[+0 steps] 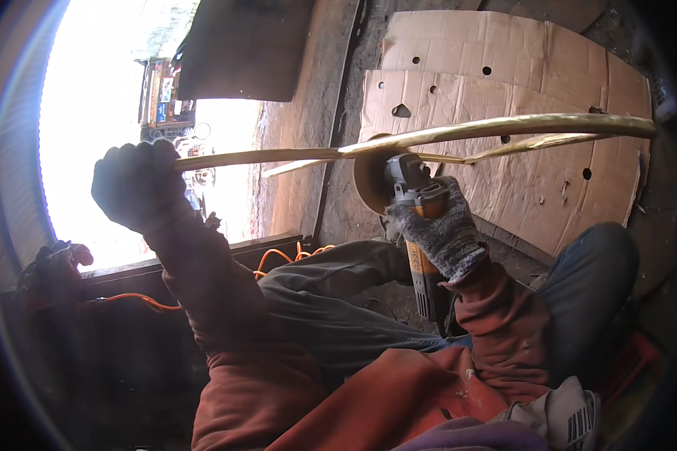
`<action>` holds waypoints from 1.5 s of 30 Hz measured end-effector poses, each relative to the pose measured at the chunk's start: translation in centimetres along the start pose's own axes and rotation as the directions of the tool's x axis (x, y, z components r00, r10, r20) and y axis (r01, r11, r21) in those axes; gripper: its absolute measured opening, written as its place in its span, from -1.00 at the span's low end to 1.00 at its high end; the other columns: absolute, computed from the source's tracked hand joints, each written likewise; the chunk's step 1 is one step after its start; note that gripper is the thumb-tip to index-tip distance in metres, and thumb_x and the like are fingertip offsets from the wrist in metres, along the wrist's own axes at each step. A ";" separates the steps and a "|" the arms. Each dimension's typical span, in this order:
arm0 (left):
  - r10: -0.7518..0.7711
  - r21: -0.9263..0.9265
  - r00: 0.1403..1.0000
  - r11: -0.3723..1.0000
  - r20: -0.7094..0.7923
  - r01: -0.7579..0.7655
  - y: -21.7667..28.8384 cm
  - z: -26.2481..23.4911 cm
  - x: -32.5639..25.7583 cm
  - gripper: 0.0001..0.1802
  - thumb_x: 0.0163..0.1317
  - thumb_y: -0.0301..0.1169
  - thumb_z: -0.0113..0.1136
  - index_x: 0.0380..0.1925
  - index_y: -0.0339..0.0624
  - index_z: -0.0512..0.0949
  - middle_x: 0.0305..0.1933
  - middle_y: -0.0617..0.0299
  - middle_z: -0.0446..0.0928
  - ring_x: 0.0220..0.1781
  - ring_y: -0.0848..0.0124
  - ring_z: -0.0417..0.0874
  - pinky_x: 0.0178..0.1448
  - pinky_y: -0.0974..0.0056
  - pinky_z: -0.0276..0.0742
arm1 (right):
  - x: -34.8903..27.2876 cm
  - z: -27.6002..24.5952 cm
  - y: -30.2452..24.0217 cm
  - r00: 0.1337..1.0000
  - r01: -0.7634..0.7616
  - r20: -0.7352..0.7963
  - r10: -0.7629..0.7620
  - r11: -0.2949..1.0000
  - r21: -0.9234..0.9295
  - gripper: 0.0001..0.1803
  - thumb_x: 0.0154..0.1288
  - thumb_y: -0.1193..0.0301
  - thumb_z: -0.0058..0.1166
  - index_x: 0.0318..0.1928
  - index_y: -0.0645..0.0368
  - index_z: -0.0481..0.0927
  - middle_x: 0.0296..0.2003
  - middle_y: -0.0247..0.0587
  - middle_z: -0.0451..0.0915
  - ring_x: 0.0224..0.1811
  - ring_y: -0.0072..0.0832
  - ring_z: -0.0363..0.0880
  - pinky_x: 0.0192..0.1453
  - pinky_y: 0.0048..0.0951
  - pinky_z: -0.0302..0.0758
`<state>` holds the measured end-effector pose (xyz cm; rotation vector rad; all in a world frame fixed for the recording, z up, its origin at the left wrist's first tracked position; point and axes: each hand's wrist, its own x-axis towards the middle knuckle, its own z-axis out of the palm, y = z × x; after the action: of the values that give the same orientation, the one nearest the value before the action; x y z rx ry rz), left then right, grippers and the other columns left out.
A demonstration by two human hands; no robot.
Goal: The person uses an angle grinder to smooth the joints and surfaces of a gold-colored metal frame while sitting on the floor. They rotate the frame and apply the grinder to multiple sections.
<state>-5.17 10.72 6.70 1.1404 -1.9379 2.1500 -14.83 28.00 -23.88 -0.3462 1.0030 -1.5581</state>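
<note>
My left hand [139,184], in a dark-looking glove, is closed round the left end of a long, slightly curved yellowish strip [504,129]. The strip runs across to the right, over the cardboard. My gloved right hand [440,233] grips an angle grinder [423,278] with an orange and grey body, its handle end pointing down. The round disc [370,177] meets the strip near its middle; whether it presses on it or sits just behind, I cannot tell. A second thin yellowish length [534,144] lies behind; whether it joins the first is unclear.
Flattened cardboard sheets [504,188] with holes cover the ground ahead. An orange cord [278,255] runs along a dark ledge at the left. My bent legs [338,301] lie under my arms. A bright opening [90,150] is at the far left, with a dark panel [244,49] above.
</note>
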 end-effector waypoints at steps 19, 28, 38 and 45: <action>0.249 0.069 0.943 0.961 0.220 -0.269 -0.6 3.0 -0.8 -0.79 0.07 -0.37 0.15 -0.73 0.09 0.54 -0.63 0.38 0.52 -0.52 0.44 0.58 -0.34 0.37 0.50 | 1.5 0.8 3.8 0.994 -0.018 -0.110 0.013 0.999 -0.042 -0.47 0.05 0.37 0.45 -0.05 0.16 0.40 -0.23 -0.24 0.61 -0.26 -0.53 0.62 -0.19 -0.47 0.58; 0.188 -0.296 0.949 0.949 0.254 -0.109 -3.1 9.1 -2.1 -0.78 0.10 -0.46 0.07 -0.71 -0.13 0.45 -0.65 0.18 0.48 -0.57 0.37 0.55 -0.47 0.30 0.42 | 2.0 -2.4 3.2 0.937 -0.268 -0.176 0.300 0.945 0.186 -0.46 0.05 0.31 0.46 -0.08 0.16 0.39 -0.25 -0.27 0.62 -0.27 -0.56 0.63 -0.20 -0.50 0.58; 0.213 -0.151 0.895 0.974 0.391 -0.166 -2.8 5.8 -3.2 -0.83 0.12 -0.46 0.03 -0.63 -0.15 0.48 -0.55 0.13 0.54 -0.46 0.32 0.61 -0.32 0.29 0.46 | 1.3 0.6 3.3 0.992 -0.075 -0.110 0.067 0.994 -0.075 -0.35 -0.02 0.25 0.51 0.00 0.19 0.40 -0.17 -0.23 0.61 -0.17 -0.50 0.61 -0.08 -0.41 0.57; 0.206 0.031 0.895 0.971 0.396 -0.237 -2.2 4.6 -3.2 -0.82 0.12 -0.46 0.04 -0.64 -0.11 0.51 -0.56 0.18 0.55 -0.47 0.36 0.61 -0.32 0.30 0.48 | 0.3 1.3 1.3 0.994 -0.083 -0.091 0.066 0.975 -0.207 -0.24 -0.07 0.12 0.51 0.03 0.17 0.34 -0.18 -0.19 0.61 -0.11 -0.40 0.62 0.04 -0.29 0.52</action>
<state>0.46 8.59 6.67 1.5342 -2.2595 2.2658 -13.13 27.29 -24.18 -0.3878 1.2380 -1.4114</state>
